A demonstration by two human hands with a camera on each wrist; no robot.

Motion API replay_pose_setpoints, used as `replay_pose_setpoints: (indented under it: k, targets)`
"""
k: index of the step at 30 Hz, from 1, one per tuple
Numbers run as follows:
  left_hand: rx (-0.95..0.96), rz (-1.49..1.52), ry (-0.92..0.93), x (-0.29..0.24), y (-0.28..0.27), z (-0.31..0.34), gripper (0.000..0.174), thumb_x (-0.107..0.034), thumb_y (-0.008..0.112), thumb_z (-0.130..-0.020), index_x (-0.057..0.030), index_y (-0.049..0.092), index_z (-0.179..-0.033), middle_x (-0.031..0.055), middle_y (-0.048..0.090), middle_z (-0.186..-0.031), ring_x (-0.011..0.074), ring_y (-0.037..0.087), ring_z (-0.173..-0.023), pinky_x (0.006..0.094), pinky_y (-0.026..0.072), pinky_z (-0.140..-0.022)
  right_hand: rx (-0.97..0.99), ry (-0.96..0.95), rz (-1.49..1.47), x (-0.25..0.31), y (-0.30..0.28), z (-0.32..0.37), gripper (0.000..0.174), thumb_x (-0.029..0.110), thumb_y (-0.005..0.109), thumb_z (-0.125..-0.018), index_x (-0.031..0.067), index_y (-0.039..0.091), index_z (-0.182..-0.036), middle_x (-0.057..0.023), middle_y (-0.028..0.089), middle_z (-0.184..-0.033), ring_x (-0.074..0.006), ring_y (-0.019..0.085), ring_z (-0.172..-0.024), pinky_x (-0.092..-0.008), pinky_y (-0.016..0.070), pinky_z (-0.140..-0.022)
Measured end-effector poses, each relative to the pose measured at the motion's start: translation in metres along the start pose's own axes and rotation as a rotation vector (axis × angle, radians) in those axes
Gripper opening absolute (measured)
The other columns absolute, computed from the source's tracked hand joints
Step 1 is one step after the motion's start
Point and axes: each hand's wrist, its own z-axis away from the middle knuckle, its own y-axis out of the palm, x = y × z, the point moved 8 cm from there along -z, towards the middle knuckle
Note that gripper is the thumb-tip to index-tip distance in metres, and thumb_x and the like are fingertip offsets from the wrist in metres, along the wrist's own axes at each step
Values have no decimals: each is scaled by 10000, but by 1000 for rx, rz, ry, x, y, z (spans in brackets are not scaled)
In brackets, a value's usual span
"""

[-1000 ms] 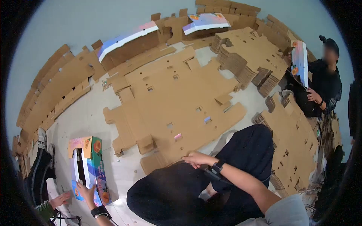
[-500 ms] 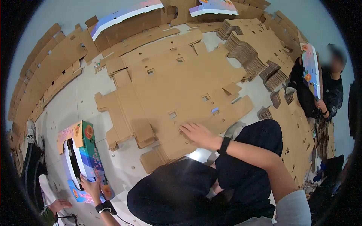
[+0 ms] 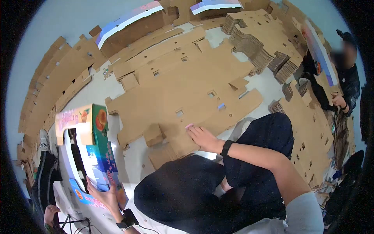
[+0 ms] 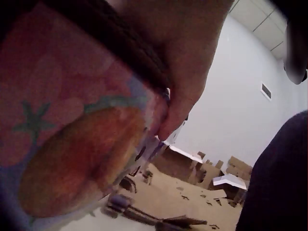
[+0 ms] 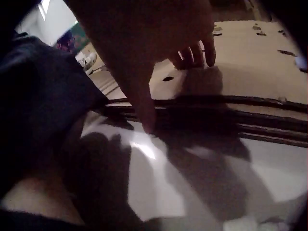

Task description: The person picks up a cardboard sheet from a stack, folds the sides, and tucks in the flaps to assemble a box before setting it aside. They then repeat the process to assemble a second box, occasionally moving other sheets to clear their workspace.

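My left hand grips the near end of a colourful printed fruit carton, with the thumb and fingers to either side of its edge. A long slot runs down the carton's upper face, and its far end is tilted up. Up close in the left wrist view, a printed peach fills the carton's side. My right hand rests on flat brown cardboard blanks, fingers extended beside a small pink patch. In the right wrist view the thumb reaches down at the blanks' layered edge.
Stacked blanks lie at the back right, more blanks on my right. A person there holds a printed panel. Cardboard pieces line the wall. At left are another person's leg and a thin black stand.
My left hand has raised and tilted the carton's far end. My right hand has moved from near my knee forward onto the blanks, its fingers extended. The other person's panel has tilted.
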Motion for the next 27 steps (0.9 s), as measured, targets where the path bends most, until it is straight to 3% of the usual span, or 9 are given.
replay_pose_setpoints:
  k: [5, 8, 9, 11, 13, 17, 20, 22, 27]
  targets:
    - [-78, 39, 76, -68, -44, -9, 932, -159, 793, -573, -49, 336, -1378, 163, 386, -1330, 323, 359, -1235, 431, 247, -1053, -84, -51, 106, -2, 14, 2, 904, 233, 760, -560, -97, 344, -1292, -207, 388, -1318, -284, 427, -1169, -325, 364, -923]
    - [-164, 0, 205, -119, -73, -18, 937, -180, 801, -567, -58, 346, -1377, 143, 397, -1341, 311, 351, -1250, 435, 235, -1058, -4, -24, 233, -6, 37, -9, 742, 260, 688, -680, -62, 395, -1281, -170, 436, -1294, -259, 381, -1230, -318, 362, -929]
    - [-199, 3, 237, -135, -80, -20, 942, -177, 798, -552, -55, 354, -1374, 129, 411, -1340, 302, 350, -1255, 440, 223, -1065, -259, -69, 269, -7, 56, -16, 728, 251, 684, -664, -72, 419, -1260, -175, 456, -1271, -253, 426, -1174, -314, 384, -895]
    - [-213, -19, 295, -168, -92, -22, 927, -155, 803, -563, -50, 359, -1371, 125, 415, -1346, 295, 356, -1256, 424, 221, -1074, -518, -114, 299, 4, 46, -12, 715, 242, 680, -648, -82, 443, -1239, -181, 476, -1247, -247, 472, -1117, -309, 406, -861]
    - [-232, -12, 350, -194, -95, -12, 939, -128, 807, -542, -43, 365, -1366, 119, 413, -1360, 286, 357, -1262, 409, 209, -1090, -140, 86, 443, -4, 41, -13, 585, 218, 597, -730, -81, 468, -1217, -176, 512, -1175, -232, 506, -1037, -308, 451, -772]
    - [-183, -21, 492, -254, -97, -1, 986, -80, 754, -477, -19, 333, -1367, 159, 414, -1339, 323, 372, -1230, 445, 218, -1061, -356, 7, 662, 7, 69, -14, 578, 235, 602, -732, -87, 476, -1196, -179, 527, -1104, -234, 524, -967, -304, 469, -686]
    - [-118, -40, 589, -300, -88, 2, 979, -80, 747, -473, -42, 355, -1370, 189, 425, -1296, 345, 381, -1208, 455, 243, -1026, -330, 151, 553, 4, 53, -7, 673, 296, 678, -664, -106, 484, -1168, -205, 498, -1135, -258, 504, -1010, -321, 453, -755]
    - [-96, 6, 584, -322, -72, -1, 984, -70, 750, -469, -59, 363, -1373, 191, 441, -1230, 344, 396, -1173, 441, 285, -996, -102, 33, 201, 8, 24, 3, 789, 348, 735, -602, -130, 463, -1167, -225, 454, -1194, -287, 476, -1052, -348, 426, -844]
    - [-22, 183, 486, -353, -27, -2, 976, -79, 782, -461, -56, 378, -1350, 169, 435, -1227, 337, 413, -1154, 422, 311, -1001, -19, -14, 29, 0, 20, 4, 850, 383, 751, -613, -128, 426, -1209, -217, 418, -1254, -307, 437, -1129, -362, 374, -950]
